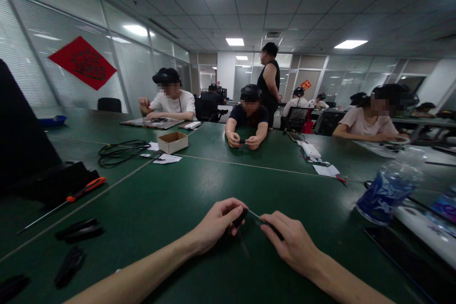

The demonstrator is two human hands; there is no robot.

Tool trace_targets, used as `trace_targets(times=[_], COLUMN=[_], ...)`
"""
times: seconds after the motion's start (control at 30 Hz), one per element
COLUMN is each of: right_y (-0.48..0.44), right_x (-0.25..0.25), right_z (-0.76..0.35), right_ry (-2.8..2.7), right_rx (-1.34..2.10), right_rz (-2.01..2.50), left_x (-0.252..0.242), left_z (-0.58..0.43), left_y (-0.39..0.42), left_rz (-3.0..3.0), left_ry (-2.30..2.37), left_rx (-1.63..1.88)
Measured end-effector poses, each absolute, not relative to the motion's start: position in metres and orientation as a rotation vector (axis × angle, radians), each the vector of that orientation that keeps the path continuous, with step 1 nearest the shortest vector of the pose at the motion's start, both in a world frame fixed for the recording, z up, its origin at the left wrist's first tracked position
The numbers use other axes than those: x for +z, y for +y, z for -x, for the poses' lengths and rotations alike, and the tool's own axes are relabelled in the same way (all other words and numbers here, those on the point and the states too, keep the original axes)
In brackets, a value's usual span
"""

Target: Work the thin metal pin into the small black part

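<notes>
My two hands are above the near part of the green table, close together, and both are closed in a pinch. My left hand grips a small black piece between thumb and fingers. My right hand grips a dark strip, and a thin metal pin runs between them. I think I hold them so near to keep these small parts steady. My fingers cover most of the black piece, so I cannot tell its shape or how the pin joins it. Toward the left edge, black plastic pieces and a screwdriver with orange handle lie within easy reach, it seems. At the right, a dark flat device is cut off by the picture edge.
</notes>
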State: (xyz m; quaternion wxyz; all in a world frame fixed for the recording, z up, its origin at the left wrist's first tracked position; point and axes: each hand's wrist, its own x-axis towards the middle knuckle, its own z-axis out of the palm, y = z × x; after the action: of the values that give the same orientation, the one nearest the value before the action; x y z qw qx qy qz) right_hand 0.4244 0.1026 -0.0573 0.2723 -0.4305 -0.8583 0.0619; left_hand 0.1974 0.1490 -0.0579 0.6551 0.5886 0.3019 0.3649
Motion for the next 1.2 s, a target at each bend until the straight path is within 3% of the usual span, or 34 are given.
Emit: trace_targets(times=[1.2], right_y=[0.1034], right_x=[-0.0574], right_z=[-0.4208], right_ry=[-2.31], right_rx=[0.117], right_rz=[1.205], left_x=[-0.0572], left_z=[-0.1973], left_y=[0.1499], left_rz=[-1.324], left_ry=[0.689], left_rx=[0.863])
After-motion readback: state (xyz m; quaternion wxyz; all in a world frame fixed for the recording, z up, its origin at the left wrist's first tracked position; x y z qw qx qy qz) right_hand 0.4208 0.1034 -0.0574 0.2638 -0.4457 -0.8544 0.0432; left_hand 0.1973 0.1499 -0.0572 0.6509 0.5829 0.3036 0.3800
